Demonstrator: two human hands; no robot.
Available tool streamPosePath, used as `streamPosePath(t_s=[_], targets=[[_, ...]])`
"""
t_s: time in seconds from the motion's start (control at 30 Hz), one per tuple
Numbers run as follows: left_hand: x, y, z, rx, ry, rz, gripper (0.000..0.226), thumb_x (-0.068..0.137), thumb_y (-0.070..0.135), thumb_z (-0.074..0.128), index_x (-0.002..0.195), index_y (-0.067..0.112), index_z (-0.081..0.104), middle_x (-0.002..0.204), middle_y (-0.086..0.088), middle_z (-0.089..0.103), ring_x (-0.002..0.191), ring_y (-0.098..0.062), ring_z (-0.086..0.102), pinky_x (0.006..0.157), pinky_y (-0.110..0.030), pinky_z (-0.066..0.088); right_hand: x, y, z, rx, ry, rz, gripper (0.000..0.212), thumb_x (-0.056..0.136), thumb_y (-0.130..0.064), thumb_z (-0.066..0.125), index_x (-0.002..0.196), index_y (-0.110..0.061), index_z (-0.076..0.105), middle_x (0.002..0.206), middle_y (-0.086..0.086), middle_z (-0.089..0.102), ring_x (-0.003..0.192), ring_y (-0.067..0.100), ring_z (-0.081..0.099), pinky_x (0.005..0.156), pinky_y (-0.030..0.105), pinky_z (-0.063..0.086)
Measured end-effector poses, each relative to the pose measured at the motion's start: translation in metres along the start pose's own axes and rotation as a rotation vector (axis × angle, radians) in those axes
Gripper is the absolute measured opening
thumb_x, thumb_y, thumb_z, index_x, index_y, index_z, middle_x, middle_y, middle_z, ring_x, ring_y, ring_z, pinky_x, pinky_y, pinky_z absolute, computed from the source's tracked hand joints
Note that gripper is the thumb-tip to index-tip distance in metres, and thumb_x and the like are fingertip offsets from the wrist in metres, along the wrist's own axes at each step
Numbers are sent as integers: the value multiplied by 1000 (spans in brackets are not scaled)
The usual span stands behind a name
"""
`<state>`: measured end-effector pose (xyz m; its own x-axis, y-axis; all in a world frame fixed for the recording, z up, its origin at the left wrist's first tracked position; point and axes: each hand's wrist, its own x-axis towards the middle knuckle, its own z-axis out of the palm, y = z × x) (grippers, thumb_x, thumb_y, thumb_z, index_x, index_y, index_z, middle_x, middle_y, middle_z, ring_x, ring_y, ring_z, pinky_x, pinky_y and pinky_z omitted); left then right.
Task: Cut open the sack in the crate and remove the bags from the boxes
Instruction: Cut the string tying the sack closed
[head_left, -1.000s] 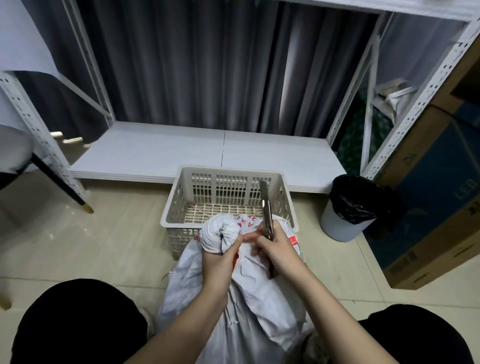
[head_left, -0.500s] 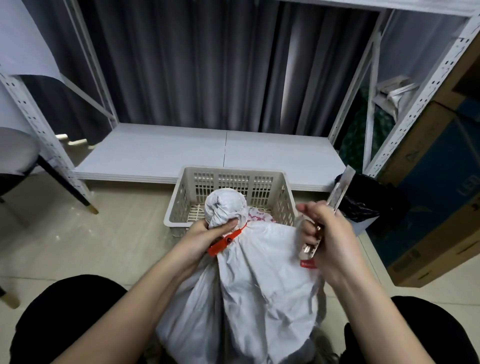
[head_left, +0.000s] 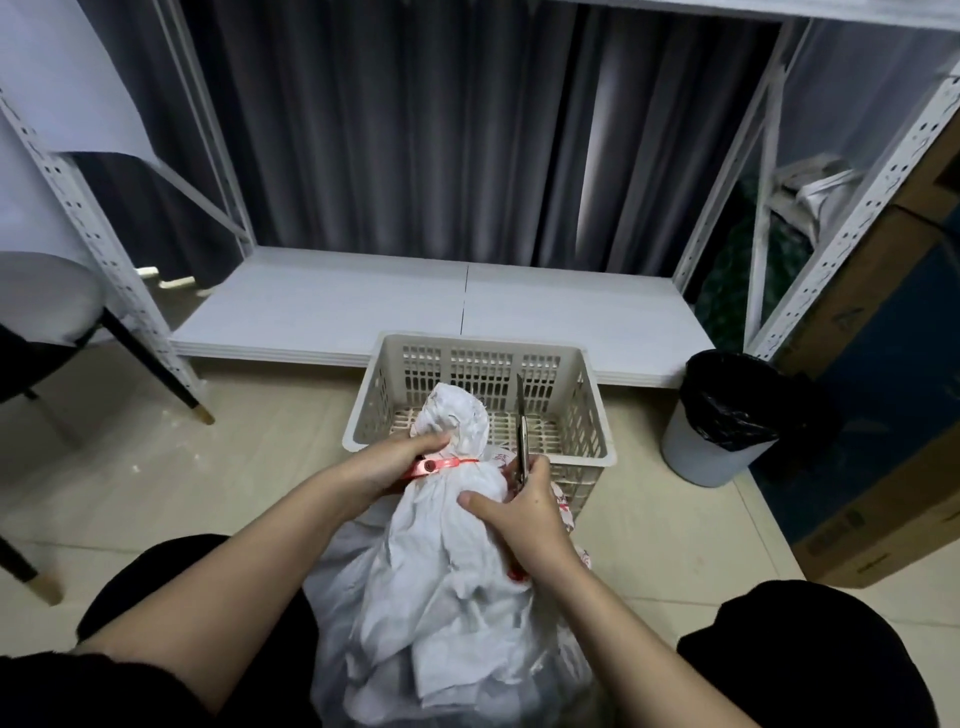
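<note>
We see a white sack (head_left: 457, 587) with red printing showing at its right edge, its neck bound by a red-orange tie (head_left: 441, 466). Behind it stands a beige crate (head_left: 480, 400) whose walls carry a grid of slots. The blade (head_left: 521, 431) we hold is silver-grey. The curtain (head_left: 441, 130) hangs in dark grey folds, the shelf board (head_left: 363, 306) and rack posts (head_left: 852, 218) are white, and the floor (head_left: 182, 478) is pale cream tile. The bin (head_left: 711, 441) is light grey with a black liner, and the carton (head_left: 883, 389) is brown with a blue panel. Our trousers (head_left: 810, 654) are black.
</note>
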<state>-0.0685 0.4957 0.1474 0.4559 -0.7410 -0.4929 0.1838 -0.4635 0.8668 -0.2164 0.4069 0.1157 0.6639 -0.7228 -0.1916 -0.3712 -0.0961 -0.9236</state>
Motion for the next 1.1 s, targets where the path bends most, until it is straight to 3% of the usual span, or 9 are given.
streamPosePath(t_s=[0.1,0.2,0.3,0.43,0.5,0.73,0.93,1.03,1.1], targets=[[14,5,-4,382,231,98,46,76,49,57,98,9,60,84,-11,65,74,-12,59,80,-44,51,4,-4,15,41,90,-39,64,70,-21,82,110,-20,32,109,0,55,103,20,56,84,28,43],[18,4,2,501,363,96,97,47,80,65,126,27,46,119,6,65,104,-18,64,93,-41,52,2,-10,23,6,144,-92,60,72,-21,80,104,-23,30,92,-10,53,90,19,56,75,29,42],[14,7,16,505,492,14,124,42,82,67,142,20,29,131,2,57,118,-23,57,98,-38,47,-4,-11,28,0,169,-155,54,74,-21,77,102,-23,30,89,-15,52,84,17,56,71,29,42],[19,6,26,328,491,9,77,51,78,54,104,23,67,106,-1,71,98,-23,66,92,-37,51,-6,-7,29,-33,204,-226,49,77,-26,75,101,-25,32,89,-16,53,85,18,58,74,33,46],[23,-2,27,85,495,55,57,56,69,58,87,22,68,96,-2,73,92,-23,68,94,-40,50,-6,-4,32,-84,215,-292,43,79,-30,73,102,-27,36,93,-13,57,89,14,59,76,32,48],[40,-14,27,-448,369,43,38,72,45,71,97,16,72,94,-4,75,89,-19,71,84,-35,55,9,22,47,85,300,-321,20,81,-45,62,95,-33,55,89,-15,61,85,7,58,74,25,49],[52,-14,26,-519,285,11,40,78,45,64,98,11,71,92,-8,74,77,-18,71,64,-25,53,18,25,54,265,304,-292,10,79,-36,67,87,-36,62,92,-6,62,87,9,61,78,15,47],[55,-14,28,-552,289,6,58,67,55,66,99,7,71,95,-16,74,85,-31,72,80,-39,58,20,20,41,295,246,-251,14,86,-11,69,82,-25,66,109,4,50,94,-4,58,82,6,43],[57,-15,31,-502,379,47,51,69,56,66,95,12,71,93,-9,75,87,-27,71,85,-41,56,20,17,28,288,148,-211,7,90,-24,63,87,-26,70,116,-1,46,99,-6,53,89,5,39]])
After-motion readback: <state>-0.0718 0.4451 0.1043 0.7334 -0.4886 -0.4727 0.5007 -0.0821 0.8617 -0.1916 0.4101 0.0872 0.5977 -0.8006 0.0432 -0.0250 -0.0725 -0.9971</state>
